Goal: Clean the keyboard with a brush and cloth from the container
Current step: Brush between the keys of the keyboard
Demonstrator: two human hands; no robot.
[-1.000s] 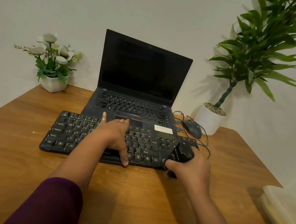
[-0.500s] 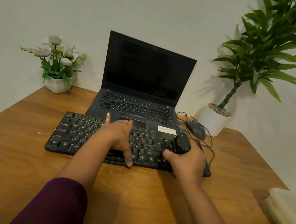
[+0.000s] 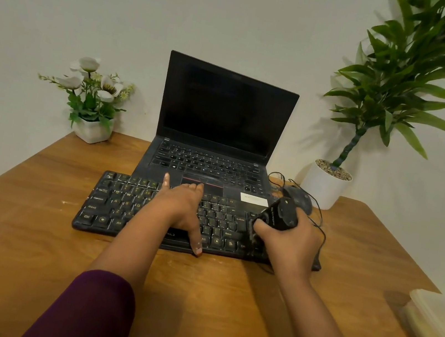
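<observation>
Brushing step: right hand (image 3: 293, 239) grips the brush (image 3: 281, 214) on the keyboard (image 3: 117, 201), flat left hand (image 3: 180, 208) steadies it; next, probably sweep along rows.

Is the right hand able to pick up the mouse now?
Probably not: the right hand grips the brush, so it is occupied, though the mouse lies close behind it, unobstructed.

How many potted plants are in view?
2. A small flowering plant stands at the back left; a tall leafy plant stands at the back right, behind the mouse. Others could sit outside the frame.
</observation>
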